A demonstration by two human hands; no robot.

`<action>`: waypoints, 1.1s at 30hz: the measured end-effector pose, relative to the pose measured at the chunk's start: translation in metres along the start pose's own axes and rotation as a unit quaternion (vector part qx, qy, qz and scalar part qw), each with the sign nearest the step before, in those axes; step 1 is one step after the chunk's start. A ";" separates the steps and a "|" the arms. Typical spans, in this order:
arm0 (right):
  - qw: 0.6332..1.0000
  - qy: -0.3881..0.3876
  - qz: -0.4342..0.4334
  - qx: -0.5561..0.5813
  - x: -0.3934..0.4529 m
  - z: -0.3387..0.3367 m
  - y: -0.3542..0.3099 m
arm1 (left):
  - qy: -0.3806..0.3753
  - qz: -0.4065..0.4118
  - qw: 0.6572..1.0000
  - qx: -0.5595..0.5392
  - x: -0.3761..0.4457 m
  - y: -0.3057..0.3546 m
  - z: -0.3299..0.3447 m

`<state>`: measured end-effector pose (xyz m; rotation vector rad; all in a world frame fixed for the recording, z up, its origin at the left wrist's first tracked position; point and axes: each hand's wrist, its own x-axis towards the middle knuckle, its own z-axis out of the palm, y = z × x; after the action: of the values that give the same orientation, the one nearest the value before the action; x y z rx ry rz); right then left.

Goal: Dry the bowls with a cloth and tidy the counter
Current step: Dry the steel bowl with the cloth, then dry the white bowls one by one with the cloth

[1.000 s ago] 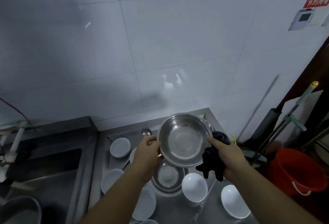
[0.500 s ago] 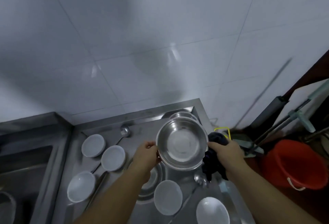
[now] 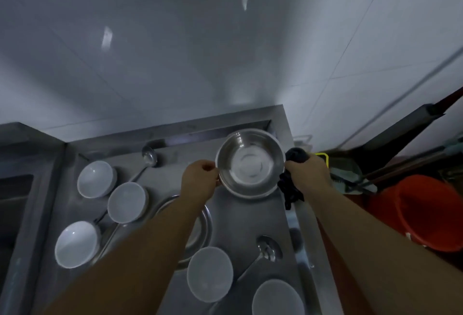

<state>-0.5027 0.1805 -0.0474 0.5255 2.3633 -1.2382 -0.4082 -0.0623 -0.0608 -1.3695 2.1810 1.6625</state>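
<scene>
Both hands hold a steel bowl (image 3: 250, 163) over the far right corner of the steel counter (image 3: 240, 217). My left hand (image 3: 199, 179) pinches its left rim. My right hand (image 3: 307, 173) grips the right rim together with a dark cloth (image 3: 290, 189), which hangs below the fist. The bowl seems to sit in another steel bowl at that corner. Several white bowls (image 3: 126, 202) lie on the counter, and a large steel bowl (image 3: 200, 229) shows partly under my left forearm.
Two ladles (image 3: 149, 156) (image 3: 266, 250) lie on the counter. A sink basin (image 3: 15, 197) is at the left. Right of the counter stand a red bucket (image 3: 431, 214) and mop handles (image 3: 400, 164). A tiled wall rises behind.
Both hands carried the steel bowl away from me, down toward the counter's far right corner. The view swung right, so the sink slid to the left edge.
</scene>
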 end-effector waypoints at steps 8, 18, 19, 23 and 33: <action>0.997 0.009 -0.031 -0.067 0.045 0.028 0.002 | 0.030 0.030 0.994 0.102 0.044 -0.012 0.022; 0.996 0.007 -0.046 -0.074 0.056 0.045 0.018 | 0.053 0.054 0.984 0.164 0.054 -0.019 0.033; 0.996 0.014 -0.046 -0.073 0.054 0.044 0.019 | 0.052 0.059 0.982 0.172 0.054 -0.019 0.032; 0.994 0.042 -0.053 -0.091 0.038 0.034 0.024 | 0.037 0.061 0.980 0.185 0.043 -0.020 0.020; 0.996 -0.007 -0.073 -0.043 -0.053 0.031 0.038 | -0.092 0.048 0.951 0.292 -0.029 -0.064 -0.037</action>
<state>-0.4332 0.1672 -0.0615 0.3216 2.4663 -1.1915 -0.3314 -0.0761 -0.0772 -0.9190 2.3740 0.9764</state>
